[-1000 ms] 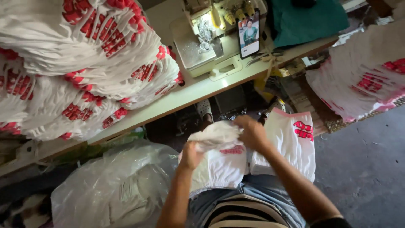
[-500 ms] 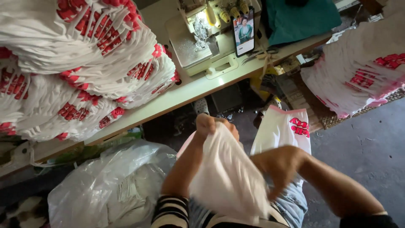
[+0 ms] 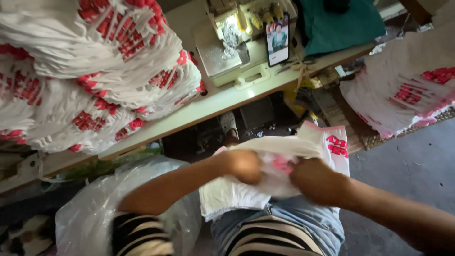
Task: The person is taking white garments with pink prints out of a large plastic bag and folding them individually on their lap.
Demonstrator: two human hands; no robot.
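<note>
Both hands dropped from the raised spread half a second ago: white bag (image 3: 265, 173) is now down on the lap stack instead of held up open. Left hand (image 3: 244, 166) fingers curled onto the bag's top layer, right hand (image 3: 317, 180) fingers closed on its edge at 3 o'clock, both gripping the bag. Judging by that, the piece is being flattened onto the lap pile. Printed bag stacks (image 3: 95, 71) at 10 o'clock on the table (image 3: 208, 106), sewing machine (image 3: 227, 47) and phone (image 3: 277, 39) at 12 o'clock, clear plastic sack (image 3: 90, 213) at 8 o'clock.

Sewing workshop (sewing machine (image 3: 227, 52), stacked garments (image 3: 95, 71))
</note>
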